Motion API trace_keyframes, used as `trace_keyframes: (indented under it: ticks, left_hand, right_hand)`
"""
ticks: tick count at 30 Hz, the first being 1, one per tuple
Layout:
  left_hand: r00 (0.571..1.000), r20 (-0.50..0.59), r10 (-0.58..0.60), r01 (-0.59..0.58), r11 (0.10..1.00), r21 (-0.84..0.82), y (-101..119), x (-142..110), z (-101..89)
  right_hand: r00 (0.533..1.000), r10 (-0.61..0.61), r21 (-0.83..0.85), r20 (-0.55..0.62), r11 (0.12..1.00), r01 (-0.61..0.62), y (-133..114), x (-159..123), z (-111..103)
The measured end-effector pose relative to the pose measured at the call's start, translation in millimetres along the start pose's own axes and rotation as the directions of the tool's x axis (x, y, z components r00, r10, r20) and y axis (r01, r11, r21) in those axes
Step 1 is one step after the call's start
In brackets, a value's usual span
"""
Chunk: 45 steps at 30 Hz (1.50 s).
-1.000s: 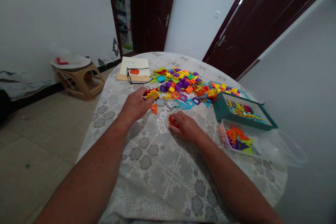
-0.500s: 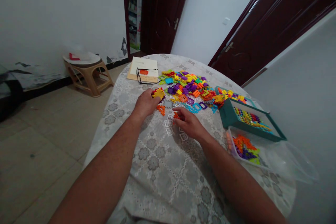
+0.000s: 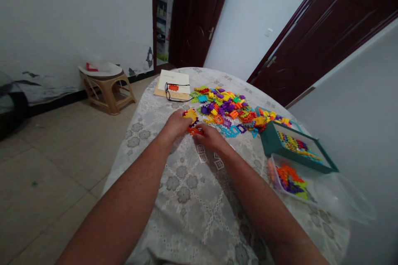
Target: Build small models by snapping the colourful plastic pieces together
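Observation:
My left hand [image 3: 178, 124] is closed on a stack of notched plastic building pieces [image 3: 190, 116], yellow on top with darker red and purple edges below. Just to its right, my right hand [image 3: 209, 136] pinches a small orange building piece [image 3: 195, 131] close under the stack. Both hands are low over the patterned tablecloth [image 3: 186, 182]. White window-frame pieces [image 3: 219, 164] lie on the cloth beneath my right wrist. Beyond the hands spreads a heap of colourful building pieces [image 3: 228, 105], with blue frame pieces [image 3: 230, 131] at its near edge.
Glasses [image 3: 169, 92] rest on a book [image 3: 174, 78] at the back left. To the right stand a green box [image 3: 267, 140] of pieces and a clear plastic container [image 3: 280, 190] with more pieces. A stool [image 3: 108, 91] is on the floor at left.
My right hand has moved left, bringing its orange piece up to the stack in my left hand. The view has shifted slightly; my left hand keeps its hold.

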<state>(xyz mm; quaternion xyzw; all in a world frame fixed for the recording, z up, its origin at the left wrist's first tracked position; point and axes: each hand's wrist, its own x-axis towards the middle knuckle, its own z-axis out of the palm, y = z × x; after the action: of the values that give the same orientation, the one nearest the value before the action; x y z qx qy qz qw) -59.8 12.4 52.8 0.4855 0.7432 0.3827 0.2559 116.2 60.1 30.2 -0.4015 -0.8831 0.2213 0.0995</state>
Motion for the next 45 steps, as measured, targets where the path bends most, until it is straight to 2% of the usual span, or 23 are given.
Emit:
trace_keyframes:
  ticks: [2, 6, 10, 15, 17, 20, 23, 25, 28, 30, 33, 35, 36, 38, 40, 42, 43, 45]
  left_hand:
    - [1.0, 0.006, -0.001, 0.001, 0.999, -0.036, -0.3, 0.5, 2.3]
    - [0.998, -0.059, 0.035, -0.031, 0.997, 0.064, 0.1, 1.7, 1.9]
    - [0.997, -0.057, 0.048, -0.044, 0.997, 0.069, 2.7, 0.3, -3.9]
    - [0.996, -0.066, 0.064, -0.056, 0.992, 0.114, 12.8, -8.0, -13.6]
    - [0.995, -0.056, 0.084, -0.072, 0.979, 0.192, 17.6, -9.1, -17.3]
    - [0.992, 0.021, 0.122, -0.122, 0.933, 0.339, 21.6, -8.4, -18.6]
    - [0.968, 0.206, 0.143, -0.214, 0.9, 0.38, 20.5, -10.0, -14.3]
    - [0.932, 0.322, 0.165, -0.284, 0.885, 0.37, 17.7, -12.0, -10.3]
    - [0.89, 0.42, 0.179, -0.332, 0.885, 0.327, 12.5, -13.7, -5.8]
    - [0.866, 0.459, 0.198, -0.357, 0.888, 0.29, 9.8, -14.6, -4.8]
    - [0.833, 0.497, 0.244, -0.405, 0.88, 0.248, 8.4, -17.5, -6.0]
    - [0.827, 0.502, 0.252, -0.414, 0.878, 0.241, 8.9, -20.4, -7.3]
    - [0.824, 0.509, 0.249, -0.418, 0.874, 0.248, 9.2, -21.6, -7.9]
    - [0.823, 0.51, 0.251, -0.426, 0.866, 0.262, 9.6, -23.4, -8.8]
    - [0.825, 0.507, 0.249, -0.429, 0.86, 0.277, 10.0, -24.3, -9.3]
    - [0.833, 0.498, 0.242, -0.421, 0.861, 0.285, 10.8, -25.2, -9.9]
    - [0.839, 0.488, 0.239, -0.414, 0.863, 0.289, 11.7, -26.0, -10.2]
    - [0.85, 0.47, 0.238, -0.403, 0.868, 0.291, 13.9, -27.9, -11.3]
  right_hand:
    - [1.0, 0.026, 0.013, 0.006, 1.0, -0.026, 1.3, 2.2, -1.1]
    - [0.999, 0.039, 0.02, -0.002, 0.999, -0.039, -2.2, 5.4, -4.9]
    - [0.993, -0.029, 0.02, -0.116, 0.999, 0.032, -12.6, -0.1, -2.0]
    - [0.978, -0.009, 0.04, -0.208, 0.999, 0.018, -26.5, -21.4, 2.8]
    - [0.972, -0.002, 0.021, -0.234, 1.0, 0.007, -27.3, -33.0, -5.7]
    - [0.961, 0.005, -0.018, -0.277, 1.0, -0.01, -20.6, -59.6, -31.6]
    - [0.929, 0.04, -0.053, -0.368, 0.997, -0.064, -3.4, -99.4, -64.8]
    - [0.884, 0.1, -0.053, -0.457, 0.989, -0.139, 15.1, -129.5, -86.9]
    - [0.791, 0.21, -0.043, -0.574, 0.957, -0.285, 51.4, -173.1, -114.7]
    - [0.769, 0.276, -0.032, -0.576, 0.933, -0.359, 77.7, -199.4, -127.1]
    - [0.752, 0.36, -0.043, -0.552, 0.889, -0.457, 115.0, -232.9, -134.8]
    - [0.746, 0.387, -0.082, -0.542, 0.859, -0.505, 135.4, -248.8, -134.3]
    - [0.75, 0.383, -0.11, -0.539, 0.851, -0.513, 142.9, -253.8, -133.1]
    - [0.719, 0.33, -0.16, -0.612, 0.838, -0.521, 150.2, -257.1, -130.1]
    - [0.671, 0.25, -0.185, -0.698, 0.843, -0.506, 144.5, -251.6, -127.0]
    - [0.661, 0.191, -0.177, -0.725, 0.877, -0.447, 126.4, -238.8, -123.5]
    - [0.68, 0.172, -0.161, -0.713, 0.904, -0.397, 114.2, -230.2, -121.4]
    - [0.75, 0.135, -0.119, -0.647, 0.954, -0.275, 88.2, -209.5, -115.5]
